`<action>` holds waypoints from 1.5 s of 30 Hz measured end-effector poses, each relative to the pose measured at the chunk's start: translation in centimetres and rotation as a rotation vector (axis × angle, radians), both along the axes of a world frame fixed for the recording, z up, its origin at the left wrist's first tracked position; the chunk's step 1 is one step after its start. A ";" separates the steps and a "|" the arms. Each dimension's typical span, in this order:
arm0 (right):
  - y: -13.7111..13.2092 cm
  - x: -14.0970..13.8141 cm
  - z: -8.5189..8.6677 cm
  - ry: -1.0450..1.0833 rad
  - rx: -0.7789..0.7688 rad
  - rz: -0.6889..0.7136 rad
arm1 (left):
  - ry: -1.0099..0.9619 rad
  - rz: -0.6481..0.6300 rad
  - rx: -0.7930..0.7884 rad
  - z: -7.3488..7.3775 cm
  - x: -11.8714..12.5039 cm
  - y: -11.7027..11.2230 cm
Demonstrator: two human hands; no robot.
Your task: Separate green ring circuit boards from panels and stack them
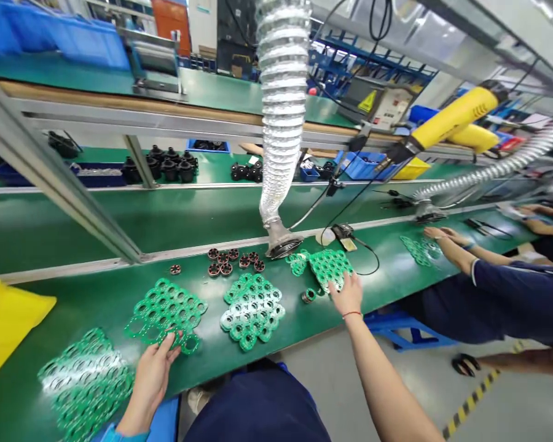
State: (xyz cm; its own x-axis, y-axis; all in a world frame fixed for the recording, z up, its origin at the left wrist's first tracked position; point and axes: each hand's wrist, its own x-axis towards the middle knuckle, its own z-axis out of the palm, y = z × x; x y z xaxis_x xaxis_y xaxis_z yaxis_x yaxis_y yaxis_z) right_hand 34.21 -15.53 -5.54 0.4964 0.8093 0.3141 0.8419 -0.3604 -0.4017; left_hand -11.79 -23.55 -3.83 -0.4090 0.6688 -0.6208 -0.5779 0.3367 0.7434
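Observation:
My left hand pinches the near edge of a green ring-patterned circuit board panel, where several empty rings stick out. My right hand rests with spread fingers on the near edge of another such panel; whether it grips that edge is hard to see. Just left of that hand, a small motor stator with a green ring on top stands on the bench. Between my hands lies a stack of green ring panels. Further panels lie left of my left hand.
Several copper-wound stators sit behind the middle stack, beside a fume extraction hose hanging low. A black device with a cable is behind my right hand. A yellow bin stands far left. A co-worker's hands are at right.

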 end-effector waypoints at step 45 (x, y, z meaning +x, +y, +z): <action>-10.2 -35.0 1.7 0.657 -1.239 1.536 | 0.037 0.612 0.026 -4.8 0.3 -13.1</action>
